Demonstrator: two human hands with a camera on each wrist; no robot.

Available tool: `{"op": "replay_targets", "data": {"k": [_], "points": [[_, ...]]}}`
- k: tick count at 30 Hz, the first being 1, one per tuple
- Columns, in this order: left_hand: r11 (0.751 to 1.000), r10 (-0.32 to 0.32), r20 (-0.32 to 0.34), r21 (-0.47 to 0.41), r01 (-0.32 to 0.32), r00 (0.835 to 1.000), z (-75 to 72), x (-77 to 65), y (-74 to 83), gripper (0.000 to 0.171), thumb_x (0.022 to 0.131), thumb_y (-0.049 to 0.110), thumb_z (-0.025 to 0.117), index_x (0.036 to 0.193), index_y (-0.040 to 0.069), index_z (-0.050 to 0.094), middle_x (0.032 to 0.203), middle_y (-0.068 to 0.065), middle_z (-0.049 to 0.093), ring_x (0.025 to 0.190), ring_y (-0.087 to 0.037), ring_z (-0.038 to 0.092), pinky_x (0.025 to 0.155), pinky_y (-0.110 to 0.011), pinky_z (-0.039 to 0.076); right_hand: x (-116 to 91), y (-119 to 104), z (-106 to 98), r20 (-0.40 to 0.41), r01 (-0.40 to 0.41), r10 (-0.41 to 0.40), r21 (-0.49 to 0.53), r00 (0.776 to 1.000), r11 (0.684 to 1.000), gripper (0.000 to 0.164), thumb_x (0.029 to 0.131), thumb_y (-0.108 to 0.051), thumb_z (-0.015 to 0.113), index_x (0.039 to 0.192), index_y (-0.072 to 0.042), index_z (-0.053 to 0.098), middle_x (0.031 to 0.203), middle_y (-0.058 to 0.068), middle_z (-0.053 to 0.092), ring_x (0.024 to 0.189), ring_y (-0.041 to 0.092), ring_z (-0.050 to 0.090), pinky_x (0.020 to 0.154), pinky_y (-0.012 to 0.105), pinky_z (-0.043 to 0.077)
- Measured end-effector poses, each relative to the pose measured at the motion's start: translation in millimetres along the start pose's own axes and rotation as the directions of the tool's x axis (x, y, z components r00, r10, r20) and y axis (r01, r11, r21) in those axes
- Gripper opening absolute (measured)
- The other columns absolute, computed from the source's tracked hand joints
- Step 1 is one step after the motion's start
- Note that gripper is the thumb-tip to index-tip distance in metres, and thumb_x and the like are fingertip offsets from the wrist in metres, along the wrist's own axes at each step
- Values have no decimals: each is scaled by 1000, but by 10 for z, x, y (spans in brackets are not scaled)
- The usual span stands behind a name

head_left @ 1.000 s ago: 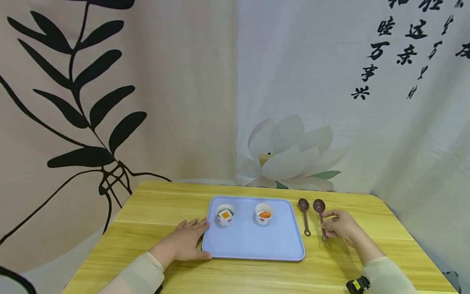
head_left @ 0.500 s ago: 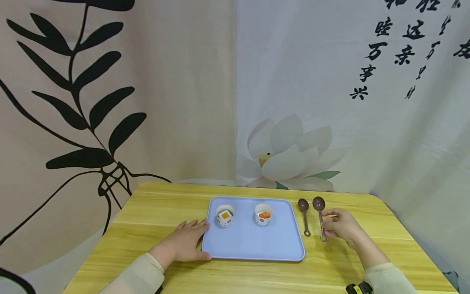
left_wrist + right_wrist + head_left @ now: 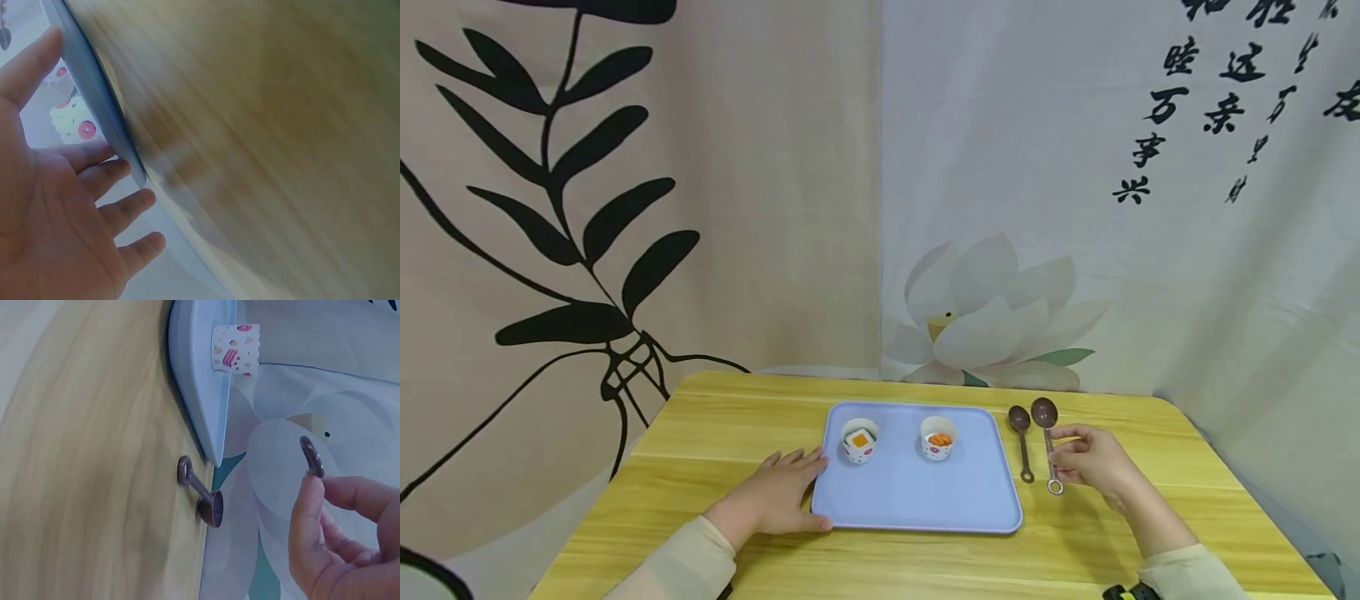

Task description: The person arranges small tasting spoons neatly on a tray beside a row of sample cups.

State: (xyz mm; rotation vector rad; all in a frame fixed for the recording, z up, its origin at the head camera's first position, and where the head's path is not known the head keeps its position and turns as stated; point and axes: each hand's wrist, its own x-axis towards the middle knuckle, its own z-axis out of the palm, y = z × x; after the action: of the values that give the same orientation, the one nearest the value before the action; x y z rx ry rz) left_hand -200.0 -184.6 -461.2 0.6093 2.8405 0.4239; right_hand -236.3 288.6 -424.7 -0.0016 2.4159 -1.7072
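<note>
My right hand (image 3: 1093,462) pinches the handle of a brown measuring spoon (image 3: 1044,412) between thumb and fingers. In the right wrist view that spoon's ring end (image 3: 312,456) sticks out past the fingertips, raised off the table, its bowl hidden. A second, smaller brown measuring spoon (image 3: 1019,418) lies to its left on the table. My left hand (image 3: 781,492), fingers spread, rests against the left edge of a pale blue tray (image 3: 917,504). On the tray stand two patterned paper cups: the left cup (image 3: 859,455) holds a white and yellow piece, the right cup (image 3: 937,452) orange pieces.
The wooden table (image 3: 775,567) ends at a printed curtain (image 3: 790,208) behind it. The tray's right edge is close to the smaller spoon. A dark band (image 3: 1131,592) shows at the right wrist.
The pinched measuring spoon has risen slightly and shifted left towards the smaller one, the right hand moving with it. My left hand and the tray have stayed in place.
</note>
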Motion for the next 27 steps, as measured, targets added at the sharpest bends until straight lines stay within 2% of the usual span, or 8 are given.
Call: {"op": "replay_targets", "data": {"k": [15,27], "points": [[1000,3,8,-11,-2,1000,-11,4,9,103,78,69,70,150,2,43,159,-15,35,144,-44,31,117,-64,18,-55,-65,204,18,35,-35,31,999,999,42,92,6,64,131,14,49,95,14,63,76,19,66,70,31,61],[1000,-3,6,10,3,1000,-10,19,12,103,78,69,71,151,2,43,159,-15,35,145,-43,31,116,-64,18,-53,-141,476,2,78,-78,78,997,994,38,89,9,66,124,13,53,91,12,63,75,18,64,68,31,61]]}}
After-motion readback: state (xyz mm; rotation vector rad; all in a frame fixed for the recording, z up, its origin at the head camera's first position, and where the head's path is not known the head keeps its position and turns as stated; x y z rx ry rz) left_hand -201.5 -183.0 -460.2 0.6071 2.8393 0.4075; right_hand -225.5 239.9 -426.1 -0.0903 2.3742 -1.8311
